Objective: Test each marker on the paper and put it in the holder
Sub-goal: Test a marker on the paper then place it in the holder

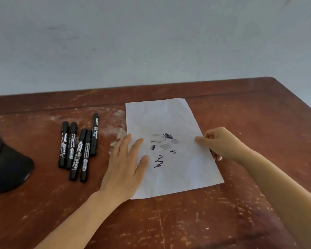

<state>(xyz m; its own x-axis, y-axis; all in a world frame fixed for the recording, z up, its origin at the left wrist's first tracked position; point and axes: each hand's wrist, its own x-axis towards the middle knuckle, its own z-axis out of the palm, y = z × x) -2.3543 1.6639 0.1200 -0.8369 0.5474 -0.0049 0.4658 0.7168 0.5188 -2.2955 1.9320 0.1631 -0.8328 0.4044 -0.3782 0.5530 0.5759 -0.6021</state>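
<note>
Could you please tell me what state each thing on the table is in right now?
Paper: flat on the table, already scribbled on.
Markers: five, capped, lying together left of the paper.
Holder: at the left edge; no markers visible in it.
Left hand: open, flat on the paper's left edge.
Right hand: pinching the paper's right edge.

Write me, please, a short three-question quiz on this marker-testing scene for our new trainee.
1. How many black markers lie on the wooden table?
2. True or false: the left hand lies flat on the left edge of the paper.
3. The right hand is: A) holding a marker, B) pinching the right edge of the paper, C) resting in the black holder.

Key: 1. Five. 2. True. 3. B.
</note>
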